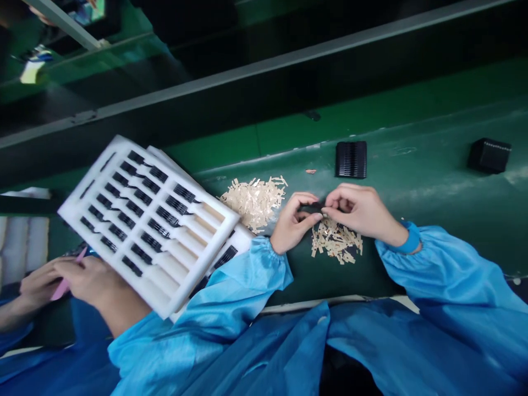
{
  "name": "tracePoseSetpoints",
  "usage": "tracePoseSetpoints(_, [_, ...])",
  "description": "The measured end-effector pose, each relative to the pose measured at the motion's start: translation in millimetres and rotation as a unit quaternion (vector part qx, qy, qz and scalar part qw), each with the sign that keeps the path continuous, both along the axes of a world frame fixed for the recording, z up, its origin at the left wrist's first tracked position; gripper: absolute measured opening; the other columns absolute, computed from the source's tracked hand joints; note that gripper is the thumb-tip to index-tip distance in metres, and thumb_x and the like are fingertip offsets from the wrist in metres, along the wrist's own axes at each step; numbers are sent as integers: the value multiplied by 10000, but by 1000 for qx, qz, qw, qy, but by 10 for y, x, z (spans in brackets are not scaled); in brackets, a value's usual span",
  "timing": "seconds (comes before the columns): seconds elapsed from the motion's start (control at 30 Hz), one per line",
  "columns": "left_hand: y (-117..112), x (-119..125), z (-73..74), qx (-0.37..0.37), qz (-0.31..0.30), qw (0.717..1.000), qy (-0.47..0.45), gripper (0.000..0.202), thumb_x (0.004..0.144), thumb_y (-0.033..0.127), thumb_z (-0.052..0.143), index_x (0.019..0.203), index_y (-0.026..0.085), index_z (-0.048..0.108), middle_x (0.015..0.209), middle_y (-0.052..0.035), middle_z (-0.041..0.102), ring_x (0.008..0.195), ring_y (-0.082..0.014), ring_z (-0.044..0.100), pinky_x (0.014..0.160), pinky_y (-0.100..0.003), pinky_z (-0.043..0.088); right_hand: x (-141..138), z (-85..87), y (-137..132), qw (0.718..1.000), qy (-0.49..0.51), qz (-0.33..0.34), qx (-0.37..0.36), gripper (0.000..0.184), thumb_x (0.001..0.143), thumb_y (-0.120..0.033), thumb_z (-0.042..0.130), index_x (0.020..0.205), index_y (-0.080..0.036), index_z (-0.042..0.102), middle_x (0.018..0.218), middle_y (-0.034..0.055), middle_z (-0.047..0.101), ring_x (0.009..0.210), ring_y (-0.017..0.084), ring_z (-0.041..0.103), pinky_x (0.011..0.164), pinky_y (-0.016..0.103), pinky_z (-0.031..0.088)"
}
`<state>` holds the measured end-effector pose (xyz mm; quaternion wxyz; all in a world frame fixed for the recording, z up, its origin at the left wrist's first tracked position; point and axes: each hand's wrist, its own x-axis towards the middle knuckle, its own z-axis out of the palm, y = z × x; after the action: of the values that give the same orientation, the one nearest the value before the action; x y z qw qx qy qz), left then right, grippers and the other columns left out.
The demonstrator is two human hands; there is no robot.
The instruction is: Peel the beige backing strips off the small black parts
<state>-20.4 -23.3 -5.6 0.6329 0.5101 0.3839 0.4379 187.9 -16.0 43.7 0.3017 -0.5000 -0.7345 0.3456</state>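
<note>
My left hand [291, 221] is closed around a small dark part [315, 208], with thumb and fingers pinching it. Meeting it from the other side, my right hand [358, 212] has its thumb and fingers pressed together at the part's end; whether it also pinches a small metal piece is hidden. Fingers cover most of the dark part. Right beneath both hands lies a small heap of flat gold-coloured metal pieces [337, 242]. A larger pile of similar pieces [252, 199] spreads to the left. Just beyond my right hand stands a black ribbed block [351, 159].
White foam trays [173, 294] are stacked at the left, the top one tilted and holding rows of black parts [142, 253]. Another black block [489, 155] sits at the far right of the green table [433, 192]. At left, a co-worker's hands [88, 278] hold a pink strip.
</note>
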Motion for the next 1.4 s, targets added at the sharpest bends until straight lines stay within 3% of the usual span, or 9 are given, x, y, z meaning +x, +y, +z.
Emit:
tracePoseSetpoints(0.13, [40,-15,-27,-14,48,998,-36,260,898,387,714,885,172,568,1034,-74,714,883,-142,667,806,-290,537,44,-81,56,997,20,16,-76,215,918,-400,669,922,-201,749,707,1,627,578,123,506,563,282,387])
tracePoseSetpoints(0.3, [68,-20,-51,-67,104,989,-76,309,916,451,684,940,184,531,921,-56,765,821,-147,701,831,-317,528,182,-182,169,989,-83,118,-23,203,963,-297,601,1114,-238,725,982,62,643,819,180,600,732,311,447])
tracePoseSetpoints(0.4, [69,-12,-53,-67,98,990,-78,325,901,454,703,929,185,523,879,-45,760,801,-148,703,817,-315,526,170,-195,171,983,-116,144,-16,169,983,-259,545,1031,-226,704,987,67,614,867,191,599,770,320,452])
tracePoseSetpoints(0.6, [85,26,-65,-65,126,985,-95,354,892,497,695,940,196,515,749,19,679,740,-133,689,752,-287,539,280,-96,178,990,-84,89,-71,168,961,-333,594,926,-198,686,777,19,644,615,133,550,598,282,422])
tracePoseSetpoints(0.73, [85,31,-45,-84,121,982,-118,370,872,509,706,945,203,510,650,62,567,609,-107,634,533,-206,467,140,-61,234,991,-51,46,-112,217,925,-384,650,932,-180,724,670,2,645,578,130,549,536,263,412])
tracePoseSetpoints(0.97, [35,-28,-18,-86,126,980,-132,346,888,500,681,896,208,496,557,94,447,425,-59,461,392,-168,289,-312,-103,388,996,-7,83,-20,383,978,-215,509,1328,-213,663,1226,70,732,903,185,689,856,337,525])
tracePoseSetpoints(1.13, [40,-7,-24,-87,93,988,-88,360,895,531,666,929,206,514,568,88,466,441,-62,482,390,-171,293,54,-72,181,992,-103,63,-47,177,956,-291,612,1039,-210,745,926,47,717,695,162,618,655,304,488])
tracePoseSetpoints(1.3, [44,16,13,-70,95,990,-75,371,901,545,654,932,202,516,565,93,453,442,-58,471,408,-185,314,79,-132,-61,980,-171,92,-33,248,889,-330,719,1098,-211,660,1065,87,626,979,242,627,856,358,499])
tracePoseSetpoints(1.4, [40,20,25,-65,95,991,-71,374,903,549,650,928,204,508,560,95,452,440,-61,471,409,-192,316,27,-122,-50,981,-168,76,-63,149,864,-285,737,938,-205,636,955,52,628,849,198,617,772,317,483])
